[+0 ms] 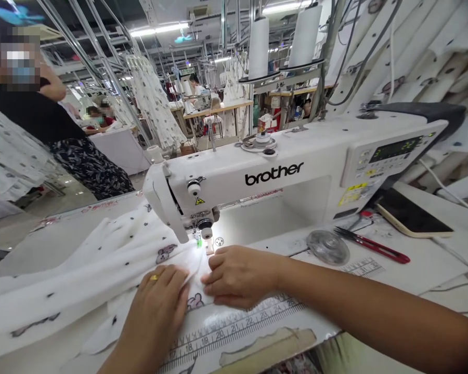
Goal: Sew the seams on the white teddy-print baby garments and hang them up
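White fabric (128,244) printed with small dark spots and animal figures spreads over the left of the sewing machine table, its edge running up to the lit needle area. My left hand (161,293), with a yellow ring, is closed on a fold of this fabric just in front of the presser foot (199,243). Close on its right, my right hand (236,275) has its fingers bent and pressed together on the fabric's edge. The fingertips of both hands are partly hidden. Over them stands the white sewing machine (230,182).
To the right lie red-handled thread snips (374,245), a clear round dish (327,247) and a phone (413,213). A ruler strip (234,332) crosses the table's front. Thread cones (259,49) stand behind the machine. A person (35,114) stands at the left beside hanging fabric.
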Demonstrator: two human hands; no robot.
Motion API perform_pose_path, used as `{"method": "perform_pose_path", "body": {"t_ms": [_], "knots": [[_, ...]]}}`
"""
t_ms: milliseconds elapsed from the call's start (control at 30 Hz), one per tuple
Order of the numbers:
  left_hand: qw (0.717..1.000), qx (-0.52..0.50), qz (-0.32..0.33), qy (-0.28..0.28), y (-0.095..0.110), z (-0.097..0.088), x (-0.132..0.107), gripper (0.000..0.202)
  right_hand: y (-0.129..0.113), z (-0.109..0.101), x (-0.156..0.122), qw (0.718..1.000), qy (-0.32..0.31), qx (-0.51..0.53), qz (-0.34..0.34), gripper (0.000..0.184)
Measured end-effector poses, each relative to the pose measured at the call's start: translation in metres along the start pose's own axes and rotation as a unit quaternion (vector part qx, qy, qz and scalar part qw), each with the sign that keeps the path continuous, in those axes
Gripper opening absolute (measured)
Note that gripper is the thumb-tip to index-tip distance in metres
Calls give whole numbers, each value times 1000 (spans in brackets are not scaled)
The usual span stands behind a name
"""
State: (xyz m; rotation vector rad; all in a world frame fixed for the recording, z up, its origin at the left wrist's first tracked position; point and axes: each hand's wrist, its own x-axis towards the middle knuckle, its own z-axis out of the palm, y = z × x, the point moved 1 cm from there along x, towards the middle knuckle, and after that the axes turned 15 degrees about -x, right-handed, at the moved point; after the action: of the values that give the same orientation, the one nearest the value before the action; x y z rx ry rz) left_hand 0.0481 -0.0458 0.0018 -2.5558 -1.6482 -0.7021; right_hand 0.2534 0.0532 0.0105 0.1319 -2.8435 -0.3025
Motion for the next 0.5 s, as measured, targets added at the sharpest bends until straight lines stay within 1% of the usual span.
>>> {"method": "perform_pose_path", "body": {"t_ms": [67, 167, 233, 367, 433, 500], "knots": [[1000, -4, 20, 4, 0, -3, 0, 18, 0, 0, 0, 1000, -2, -2, 2, 16], [998, -23, 61, 19, 8, -5, 7, 23, -2, 2, -1, 1000, -5, -2, 7, 15], [996, -25, 80, 3, 14, -1, 14, 24, -3, 3, -1, 1000, -6, 1, 10, 15], [996, 45, 72, -32, 18, 9, 24, 23, -4, 4, 1, 1000, -10, -17, 16, 17], [994, 73, 62, -44, 16, 11, 26, 23, -3, 5, 1, 999, -15, -27, 36, 20], [994, 74, 56, -56, 13, 8, 25, 27, -2, 6, 1, 998, -17, -23, 53, 23]]}}
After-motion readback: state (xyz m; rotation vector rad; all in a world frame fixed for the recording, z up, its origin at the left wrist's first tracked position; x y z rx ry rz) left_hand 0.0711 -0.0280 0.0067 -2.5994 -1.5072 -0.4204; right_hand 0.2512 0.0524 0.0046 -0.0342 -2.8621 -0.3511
